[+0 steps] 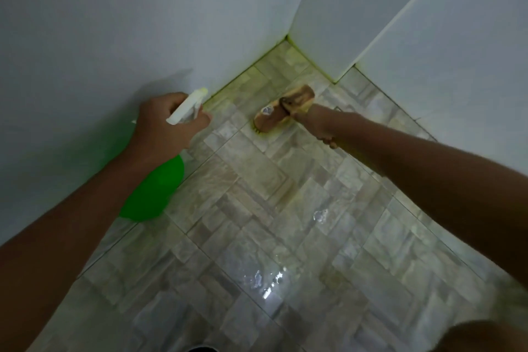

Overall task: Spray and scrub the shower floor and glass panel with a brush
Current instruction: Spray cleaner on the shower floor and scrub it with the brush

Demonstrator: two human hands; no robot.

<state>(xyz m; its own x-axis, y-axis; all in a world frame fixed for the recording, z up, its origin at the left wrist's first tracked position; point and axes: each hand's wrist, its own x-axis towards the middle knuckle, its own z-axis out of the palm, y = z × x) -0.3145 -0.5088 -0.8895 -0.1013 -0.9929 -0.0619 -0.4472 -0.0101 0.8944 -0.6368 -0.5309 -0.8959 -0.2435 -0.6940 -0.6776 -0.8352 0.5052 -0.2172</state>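
1. A pale wall [85,37] fills the left side and meets the floor [285,237] along a yellow-green stained seam that runs up to the far corner.
2. The left hand [163,126] holds a spray bottle [154,188] just beside that wall. Its fingers are curled round the neck below the white trigger head [187,107]. The green body hangs under the wrist, partly hidden by the forearm. The nozzle points toward the seam.
3. The floor is tiled in mottled grey-beige blocks and shines wet, with bright glints near the lower middle.
4. A wooden brush [283,108] lies bristles-down on the floor, near the far corner and between the two walls. Yellow bristles show at its near left edge. A dark strap or band crosses its back.
5. The right hand [317,126] is at the brush's right end, arm stretched forward. A fingertip shows on the brush's back; the rest of the fingers are blurred and mostly hidden, so I cannot tell how they lie.
6. On the right stands a white panel [428,37] with a pale edge, its foot touching the floor behind the brush.
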